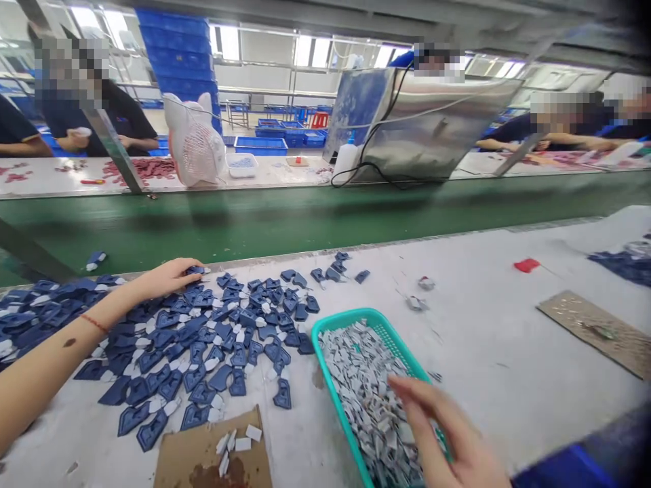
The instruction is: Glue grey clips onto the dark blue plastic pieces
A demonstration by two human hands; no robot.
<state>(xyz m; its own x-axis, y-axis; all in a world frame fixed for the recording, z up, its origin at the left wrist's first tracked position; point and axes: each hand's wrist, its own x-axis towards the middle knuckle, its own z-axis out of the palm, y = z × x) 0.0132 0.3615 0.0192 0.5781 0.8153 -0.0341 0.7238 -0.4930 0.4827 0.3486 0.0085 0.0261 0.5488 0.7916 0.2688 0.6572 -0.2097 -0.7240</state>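
Note:
My left hand (pixel 178 274) reaches to the far side of a heap of dark-blue molded pieces (pixel 196 356), many with white tabs. Its fingers are closed around one dark-blue piece (pixel 194 270) at the fingertips. Over the near right side of a teal plastic basket (pixel 333 400) is my right hand (pixel 442 427), slightly blurred, with thumb and fingers apart and nothing visible between them. Small grey-white pieces (pixel 361 366) fill the basket. Close to me, a brown cardboard sheet (pixel 175 457) carries several small white pieces (pixel 243 444) and a dark wet stain.
A green conveyor belt (pixel 285 227) runs behind the table, with one blue piece on it. At right lie a cardboard piece (pixel 574 318), a red scrap (pixel 526 265) and more blue pieces (pixel 620 266). Co-workers (pixel 122 115) sit across the belt beside a metal box (pixel 422 129).

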